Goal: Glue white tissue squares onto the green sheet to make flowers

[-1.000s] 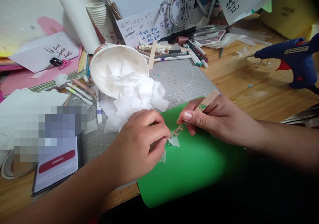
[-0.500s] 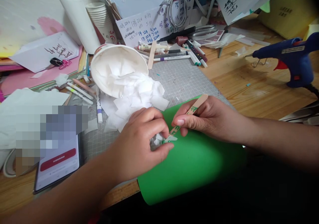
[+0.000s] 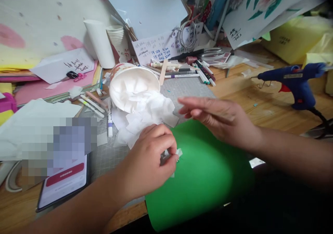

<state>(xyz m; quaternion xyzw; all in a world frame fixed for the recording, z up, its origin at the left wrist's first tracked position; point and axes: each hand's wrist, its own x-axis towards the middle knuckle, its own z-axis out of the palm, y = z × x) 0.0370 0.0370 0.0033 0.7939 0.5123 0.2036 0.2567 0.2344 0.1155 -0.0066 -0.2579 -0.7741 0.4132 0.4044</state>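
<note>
My left hand is closed in a pinch on scraps of white paper, over the near left part of a green sheet. Most of the scraps are hidden by its fingers. Higher and to the right, my right hand hovers over the sheet's far edge, its fingers stretched and slightly blurred. A wooden craft stick seems to lie between its thumb and palm, mostly hidden. Just beyond the left hand, a tipped paper tub spills a heap of white paper pieces.
A phone lies at the left. A blue glue gun stands at the right with its cord trailing. Markers and another craft stick lie behind the tub, near stacked paper cups. A grey cutting mat lies underneath.
My right hand has lifted away from the left hand, and its stick has swung from pointing at the paper to lying along the palm. My left hand keeps its pinch. The view has shifted slightly.
</note>
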